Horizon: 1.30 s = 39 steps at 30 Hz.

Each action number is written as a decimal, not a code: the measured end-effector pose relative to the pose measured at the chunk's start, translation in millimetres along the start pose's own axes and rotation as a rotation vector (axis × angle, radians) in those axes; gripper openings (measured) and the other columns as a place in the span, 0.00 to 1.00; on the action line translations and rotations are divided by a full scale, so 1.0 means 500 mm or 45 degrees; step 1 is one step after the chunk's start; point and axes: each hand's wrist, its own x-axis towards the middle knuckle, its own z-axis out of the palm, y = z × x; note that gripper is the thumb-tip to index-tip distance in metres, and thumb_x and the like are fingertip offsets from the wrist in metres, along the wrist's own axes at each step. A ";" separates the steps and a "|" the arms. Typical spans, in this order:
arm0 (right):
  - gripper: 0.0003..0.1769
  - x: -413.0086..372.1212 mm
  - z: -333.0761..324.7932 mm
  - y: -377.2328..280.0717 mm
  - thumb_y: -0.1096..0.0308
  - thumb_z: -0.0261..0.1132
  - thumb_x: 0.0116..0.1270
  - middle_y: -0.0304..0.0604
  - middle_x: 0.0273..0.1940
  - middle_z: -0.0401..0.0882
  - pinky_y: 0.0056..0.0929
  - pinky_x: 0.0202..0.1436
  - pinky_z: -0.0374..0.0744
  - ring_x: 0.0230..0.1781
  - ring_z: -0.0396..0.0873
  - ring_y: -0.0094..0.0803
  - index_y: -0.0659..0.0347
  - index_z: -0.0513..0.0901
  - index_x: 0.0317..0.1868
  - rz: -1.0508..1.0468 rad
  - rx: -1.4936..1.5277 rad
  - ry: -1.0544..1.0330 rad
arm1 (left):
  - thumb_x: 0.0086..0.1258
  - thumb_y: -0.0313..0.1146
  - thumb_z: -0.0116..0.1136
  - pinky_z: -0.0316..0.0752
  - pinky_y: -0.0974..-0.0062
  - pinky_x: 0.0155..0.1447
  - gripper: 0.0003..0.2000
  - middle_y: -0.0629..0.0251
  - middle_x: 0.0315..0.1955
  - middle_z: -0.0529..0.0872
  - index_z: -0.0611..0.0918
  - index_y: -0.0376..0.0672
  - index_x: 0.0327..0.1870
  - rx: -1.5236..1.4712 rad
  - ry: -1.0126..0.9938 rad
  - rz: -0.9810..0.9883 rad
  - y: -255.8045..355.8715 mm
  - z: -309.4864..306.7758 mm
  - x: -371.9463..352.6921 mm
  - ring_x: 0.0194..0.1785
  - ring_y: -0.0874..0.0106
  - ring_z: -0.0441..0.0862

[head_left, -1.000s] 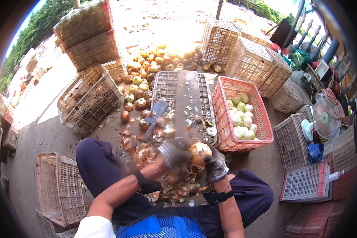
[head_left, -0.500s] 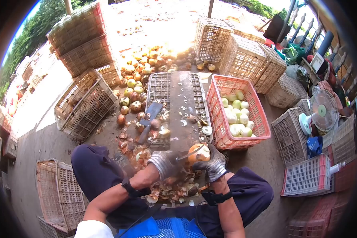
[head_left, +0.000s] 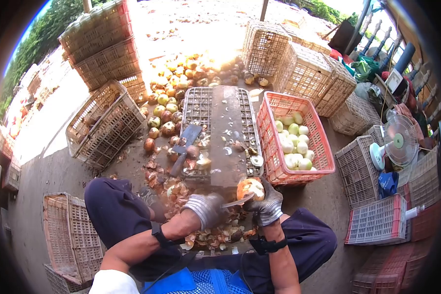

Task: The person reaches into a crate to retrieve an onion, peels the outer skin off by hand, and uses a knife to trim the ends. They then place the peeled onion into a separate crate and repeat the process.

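My left hand, in a grey glove, is closed round the hidden handle of a knife. Its thin blade lies against the lower side of a partly peeled onion. My gloved right hand grips that onion from the right; brown skin still covers some of it, and pale flesh shows elsewhere. Just ahead, a narrow board rests across an upturned crate. A cleaver-like tool lies on the board's left side. Onion peelings cover the ground below my hands.
A red crate of peeled onions stands right of the board. Unpeeled onions are heaped to the left and beyond. Crates stand on both sides, including a tilted one. A fan stands at far right.
The onion has turned in my right hand and shows more pale flesh. The knife has dropped lower, its blade now on the onion's lower left. Both hands have shifted slightly.
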 end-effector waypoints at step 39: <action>0.40 -0.018 -0.029 -0.030 0.62 0.74 0.44 0.53 0.50 0.78 0.39 0.55 0.78 0.49 0.79 0.43 0.75 0.71 0.56 0.308 1.252 -0.429 | 0.55 0.30 0.68 0.75 0.72 0.34 0.10 0.63 0.26 0.82 0.82 0.40 0.37 -0.772 0.342 0.039 -0.064 0.038 0.034 0.28 0.72 0.79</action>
